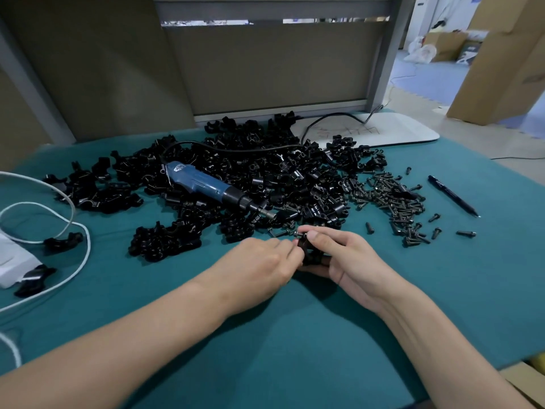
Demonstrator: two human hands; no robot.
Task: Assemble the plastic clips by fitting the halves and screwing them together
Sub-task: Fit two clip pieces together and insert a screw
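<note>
Clip (305, 247) — in right hand's (349, 261) curled grip

Noted on teal table (295, 335): black clip (306, 246) gripped in right hand (348, 255), pinched at its left edge by left hand (259, 261); screw (292, 233) protruding near top. Behind: pile of clip halves (265, 160), blue screwdriver (206, 184) lying on it. Right of pile: loose screws (395, 199), then pen (452, 200).

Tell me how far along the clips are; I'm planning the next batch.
Done: no finished clips can be picked out in the pile. In hand: left hand and right hand hold one clip, a screw at its top; the electric screwdriver lies idle on the pile. Left: driving that screw, then the pile and heap of screws.
</note>
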